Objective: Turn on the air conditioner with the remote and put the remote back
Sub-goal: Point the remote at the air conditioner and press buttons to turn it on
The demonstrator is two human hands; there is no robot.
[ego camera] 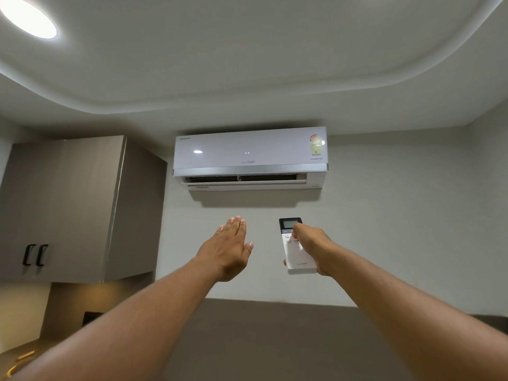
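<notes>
A white wall air conditioner [250, 158] hangs high on the wall, its lower flap open and two small lights lit on its front. Below it my right hand [313, 246] holds a white remote [298, 257] upright, aimed at the unit. The remote has a dark top with a small screen, and my thumb rests on its upper buttons. My left hand [229, 248] is raised beside the remote, flat, palm away from me, fingers together and empty.
A brown wall cabinet [77, 204] with two black handles hangs at the left. Under it a counter [24, 356] carries a yellow object. A round ceiling light [27, 17] glows at the top left. A dark panel [261, 339] covers the lower wall.
</notes>
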